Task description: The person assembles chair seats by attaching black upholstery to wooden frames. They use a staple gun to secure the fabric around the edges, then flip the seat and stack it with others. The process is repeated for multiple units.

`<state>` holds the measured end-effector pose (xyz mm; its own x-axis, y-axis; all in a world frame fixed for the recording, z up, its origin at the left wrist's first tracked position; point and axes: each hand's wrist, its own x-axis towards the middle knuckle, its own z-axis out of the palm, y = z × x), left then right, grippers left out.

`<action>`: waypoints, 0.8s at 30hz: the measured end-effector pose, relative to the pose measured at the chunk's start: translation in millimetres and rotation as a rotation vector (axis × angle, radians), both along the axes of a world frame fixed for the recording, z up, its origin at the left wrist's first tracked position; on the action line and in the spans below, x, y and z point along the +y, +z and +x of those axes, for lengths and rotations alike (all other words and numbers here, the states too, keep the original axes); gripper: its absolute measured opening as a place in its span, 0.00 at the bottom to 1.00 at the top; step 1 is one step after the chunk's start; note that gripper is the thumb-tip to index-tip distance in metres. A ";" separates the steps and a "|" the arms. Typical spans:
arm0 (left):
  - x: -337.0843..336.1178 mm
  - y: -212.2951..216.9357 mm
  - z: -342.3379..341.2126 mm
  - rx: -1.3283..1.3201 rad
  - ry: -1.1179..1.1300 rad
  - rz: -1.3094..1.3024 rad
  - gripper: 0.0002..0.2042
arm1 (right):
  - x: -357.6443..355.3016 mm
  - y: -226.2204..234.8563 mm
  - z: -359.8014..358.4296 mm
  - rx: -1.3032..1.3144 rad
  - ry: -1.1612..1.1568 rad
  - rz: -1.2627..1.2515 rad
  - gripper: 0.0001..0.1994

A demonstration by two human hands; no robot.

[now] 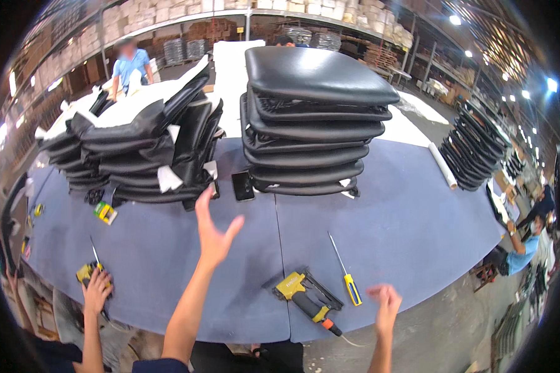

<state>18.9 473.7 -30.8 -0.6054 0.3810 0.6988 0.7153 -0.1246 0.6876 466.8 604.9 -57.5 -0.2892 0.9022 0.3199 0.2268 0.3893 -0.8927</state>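
Note:
My left hand [214, 231] is raised over the blue-grey table [242, 292], fingers stretched and thumb spread, with nothing in it. Its fingertips point at the lower edge of a left-hand stack of black upholstered pieces with loose white-backed edges [130, 146]. My right hand [386, 303] hovers near the table's front edge, blurred, its fingers half bent and apart; no thing shows in it. Just left of it lies a yellow-and-blue-handled screwdriver [353, 289]. A yellow-and-black staple gun [305, 293] with an air hose lies beside that.
A tall stack of black padded cushions [314, 124] stands at the far middle, a phone [242, 186] beside it. At left, a co-worker's hand [96, 291] rests on another yellow tool. A small yellow-green box [106, 213] and a white roll [443, 166] lie on the table.

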 end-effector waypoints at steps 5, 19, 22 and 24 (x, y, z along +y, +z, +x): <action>-197.7 -122.0 55.6 0.065 0.278 -0.727 0.39 | -97.6 -86.4 16.6 0.265 -0.043 -0.469 0.19; -301.0 -166.5 40.6 0.103 0.287 -0.856 0.34 | -250.4 -51.5 -194.7 -0.142 0.531 -0.107 0.10; -321.2 -170.7 9.5 0.048 0.412 -0.844 0.35 | -266.2 -39.7 -229.9 -0.198 0.690 -0.006 0.10; -340.4 -173.1 -18.1 0.010 0.460 -0.817 0.35 | -268.6 -20.6 -253.7 -0.254 0.795 0.087 0.10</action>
<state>0.8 133.3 -203.9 -0.8143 0.4804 0.3259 0.5802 0.6913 0.4307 213.1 336.2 -78.0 -0.9012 0.3745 0.2182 0.0458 0.5828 -0.8113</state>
